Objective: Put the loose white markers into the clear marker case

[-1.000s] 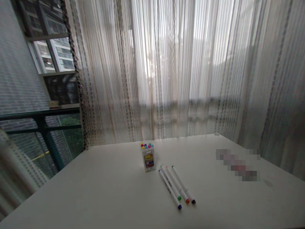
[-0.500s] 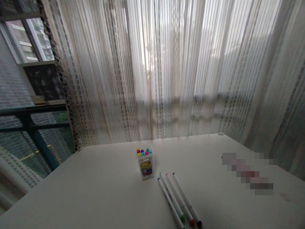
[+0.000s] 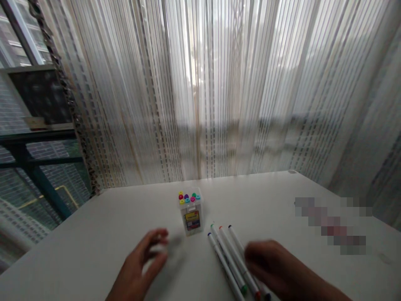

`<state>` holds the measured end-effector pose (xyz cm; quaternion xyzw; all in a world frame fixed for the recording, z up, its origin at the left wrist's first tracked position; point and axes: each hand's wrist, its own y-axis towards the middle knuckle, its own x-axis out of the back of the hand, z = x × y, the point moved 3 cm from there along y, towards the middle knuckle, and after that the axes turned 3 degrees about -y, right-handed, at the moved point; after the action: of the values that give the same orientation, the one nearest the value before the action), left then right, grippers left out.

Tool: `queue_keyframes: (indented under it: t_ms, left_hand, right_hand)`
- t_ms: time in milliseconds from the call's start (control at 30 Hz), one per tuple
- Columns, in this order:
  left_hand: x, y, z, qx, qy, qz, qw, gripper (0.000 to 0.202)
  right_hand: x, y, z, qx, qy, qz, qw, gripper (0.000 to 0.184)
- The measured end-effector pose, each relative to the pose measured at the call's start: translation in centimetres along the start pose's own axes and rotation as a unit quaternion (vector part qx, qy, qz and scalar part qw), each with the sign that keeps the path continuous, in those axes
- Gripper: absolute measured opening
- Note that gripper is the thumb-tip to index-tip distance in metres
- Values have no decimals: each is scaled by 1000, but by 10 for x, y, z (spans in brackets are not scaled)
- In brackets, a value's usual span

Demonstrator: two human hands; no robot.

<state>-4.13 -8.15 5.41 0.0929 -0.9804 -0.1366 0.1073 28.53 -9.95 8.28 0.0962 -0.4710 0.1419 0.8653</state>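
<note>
A small clear box of markers (image 3: 190, 211) with coloured caps stands upright on the white table (image 3: 94, 234). Several loose white markers (image 3: 226, 255) lie side by side just right of it, pointing toward me. My left hand (image 3: 142, 265) hovers over the table left of the box, fingers apart and holding nothing. My right hand (image 3: 275, 265) reaches in from the lower right, blurred, over the near ends of the loose markers. Whether it touches them I cannot tell.
A sheer striped curtain (image 3: 219, 92) hangs behind the table's far edge. At the left a window (image 3: 37, 138) shows a dark railing and brick buildings. A blurred-out patch (image 3: 332, 225) lies on the table's right side.
Both hands have come into view from below, the left beside the box and the right over the loose markers. The camera has shifted slightly.
</note>
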Motion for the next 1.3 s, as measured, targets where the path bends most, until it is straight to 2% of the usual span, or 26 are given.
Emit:
queue_keyframes:
  t_ms: [67,133,167,267,333,433,633,733,967,1100,1167,1233,1267,1300]
  left_hand:
    - [-20,36,-8,-21,-5,1,1000,59]
    - [-45,65,-5,-34,-32,5,999,68]
    - [-57,74,2,-24,-56,25,998,73]
    - [-84,81,33,10,-144,75,987,79]
    - [-91,75,52,39,-183,99,977,74]
    - [-90,68,67,75,-194,112,972,66]
    - [-82,73,76,108,-178,113,972,59]
    - [-85,71,74,116,-178,116,970,58]
    - [-91,61,59,83,-208,71,972,54]
    - [-97,65,59,78,-222,119,965,61]
    - [-98,71,49,52,-218,159,962,72]
    - [-89,74,31,6,-188,176,966,81]
    - [-79,72,19,-17,-158,162,974,83]
    - [-64,65,8,-37,-126,123,984,82]
  right_hand:
    - [13,37,1,-31,-93,-86,991,19]
    - [10,71,-5,-69,-131,-103,984,18]
    - [4,84,-11,-88,-133,-97,982,19]
    - [-18,101,-32,-118,-104,-97,983,21]
    - [-28,101,-42,-117,-81,-97,985,22]
    - [-34,97,-46,-104,-64,-72,990,22]
    - [-37,97,-40,-80,-80,-27,993,21]
    - [-39,97,-41,-87,-79,-24,993,19]
    - [-40,98,-44,-79,-94,-30,992,21]
    - [-41,99,-45,-63,-106,-30,992,28]
    - [-41,101,-47,-55,-107,-32,992,31]
    - [-40,103,-48,-47,-103,-41,993,33]
    - [-39,104,-49,-43,-99,-44,993,33]
    - [-38,106,-51,-37,-93,-47,994,34]
